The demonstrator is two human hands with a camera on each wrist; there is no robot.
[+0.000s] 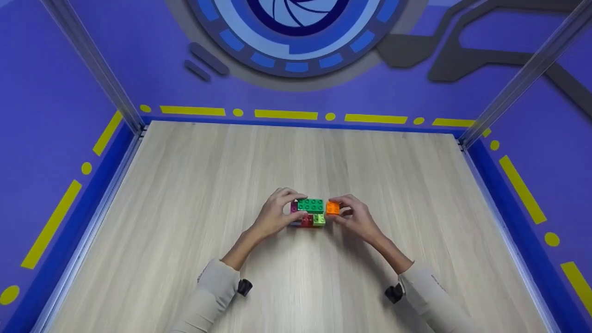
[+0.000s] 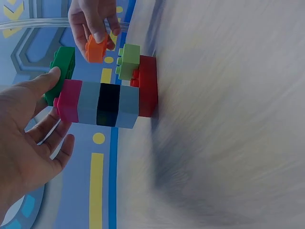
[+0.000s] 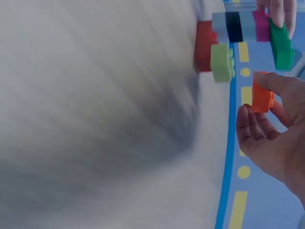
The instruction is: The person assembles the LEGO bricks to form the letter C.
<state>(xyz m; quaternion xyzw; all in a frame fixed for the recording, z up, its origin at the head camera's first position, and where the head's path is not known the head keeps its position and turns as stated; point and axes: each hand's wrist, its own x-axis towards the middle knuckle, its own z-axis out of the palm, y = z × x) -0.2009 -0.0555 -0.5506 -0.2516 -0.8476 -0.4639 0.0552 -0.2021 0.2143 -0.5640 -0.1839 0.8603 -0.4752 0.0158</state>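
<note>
Toy building bricks form a stepped stack, with a red brick (image 2: 148,88) at the base on the table. From it rise a light blue brick (image 2: 128,107), a black brick (image 2: 108,105), another light blue brick (image 2: 88,102) and a magenta brick (image 2: 70,101). A green brick (image 1: 311,206) tops the column and overhangs to the right. Lower down, a light green brick (image 1: 319,219) sits on the red one. My left hand (image 1: 274,213) grips the green brick between thumb and fingers. My right hand (image 1: 360,219) pinches an orange brick (image 1: 332,208), held apart, just right of the green one.
The stack stands on a pale wood-grain table (image 1: 217,185). Blue printed panels (image 1: 296,99) with yellow marks border its back and sides, and metal posts (image 1: 92,60) rise at the back corners. Each sleeve has a dark device (image 1: 244,287) near the cuff.
</note>
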